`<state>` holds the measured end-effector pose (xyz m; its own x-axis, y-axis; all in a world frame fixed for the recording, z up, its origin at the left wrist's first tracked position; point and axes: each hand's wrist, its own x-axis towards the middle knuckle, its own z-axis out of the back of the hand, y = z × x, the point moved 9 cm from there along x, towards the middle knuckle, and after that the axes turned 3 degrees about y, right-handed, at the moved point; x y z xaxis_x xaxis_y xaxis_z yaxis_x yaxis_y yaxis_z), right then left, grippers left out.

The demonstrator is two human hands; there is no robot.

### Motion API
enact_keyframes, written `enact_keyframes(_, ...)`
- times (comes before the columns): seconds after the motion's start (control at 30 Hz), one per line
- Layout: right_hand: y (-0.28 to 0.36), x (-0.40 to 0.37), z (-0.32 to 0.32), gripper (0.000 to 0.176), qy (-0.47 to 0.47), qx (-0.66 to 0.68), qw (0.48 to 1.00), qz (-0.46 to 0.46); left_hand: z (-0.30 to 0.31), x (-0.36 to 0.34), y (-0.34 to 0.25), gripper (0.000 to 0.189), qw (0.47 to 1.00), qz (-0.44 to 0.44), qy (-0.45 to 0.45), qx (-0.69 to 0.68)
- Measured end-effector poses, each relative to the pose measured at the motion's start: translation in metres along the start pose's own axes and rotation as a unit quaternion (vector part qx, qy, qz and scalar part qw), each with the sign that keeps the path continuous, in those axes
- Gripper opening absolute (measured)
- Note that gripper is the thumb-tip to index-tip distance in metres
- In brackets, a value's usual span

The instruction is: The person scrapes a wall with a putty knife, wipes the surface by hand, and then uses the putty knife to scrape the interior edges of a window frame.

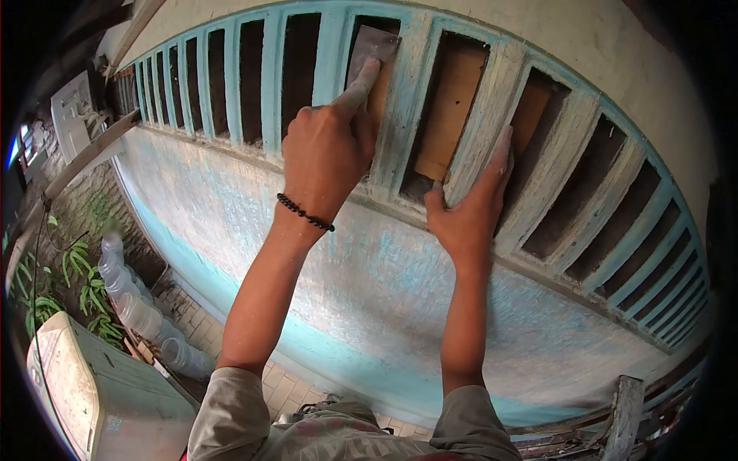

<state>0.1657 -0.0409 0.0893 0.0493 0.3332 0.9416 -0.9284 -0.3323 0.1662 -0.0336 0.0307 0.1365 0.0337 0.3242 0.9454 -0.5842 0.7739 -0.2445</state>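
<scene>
Pressing one grey sheet [374, 44], left hand [327, 154]; right hand [470, 203] on one slat [486, 92]

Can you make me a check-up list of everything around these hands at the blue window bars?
Surface: slatted vent in a wall, its blue paint worn and patchy.
Job's things: grey sheet, flat against one slat.
Clutter: nothing seen on the vent.
Fingers: left hand is curled and presses the grey sheet with its forefinger; right hand lies open on a slat, holding nothing.
Cables: thin dark wire hanging at far left.
Surroundings: clear plastic jugs, green plants and a white appliance down below.
</scene>
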Motion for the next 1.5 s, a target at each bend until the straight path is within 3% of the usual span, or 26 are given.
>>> enact_keyframes(0.2,0.0,0.0,-0.001,0.117,-0.001,0.001,1.0,-0.015,-0.001,0.002,-0.001,0.05,1.0,0.008,0.011,0.013)
enact_keyframes(0.3,0.002,0.0,-0.001,0.117,-0.007,0.0,1.0,-0.016,0.002,0.004,0.002,0.048,1.0,-0.029,-0.003,-0.01)
enact_keyframes(0.5,0.001,0.0,0.0,0.116,0.005,0.025,0.999,-0.023,0.001,0.01,-0.001,0.042,0.998,0.011,-0.008,-0.064)
enact_keyframes(0.87,-0.001,0.0,-0.002,0.115,-0.001,0.011,1.0,0.003,0.014,0.026,-0.012,0.04,0.997,-0.064,-0.033,0.034)
enact_keyframes(1.1,-0.001,0.001,-0.001,0.116,-0.001,0.013,1.0,0.0,0.01,0.015,-0.007,0.042,1.0,-0.013,0.001,0.019)
enact_keyframes(1.3,0.0,0.0,-0.002,0.116,0.001,0.009,1.0,-0.01,0.009,0.018,-0.016,0.043,0.999,-0.018,-0.03,0.004)
enact_keyframes(1.5,0.0,0.0,-0.001,0.116,-0.003,0.016,1.0,-0.004,0.003,0.017,-0.007,0.047,1.0,-0.008,0.001,-0.024)
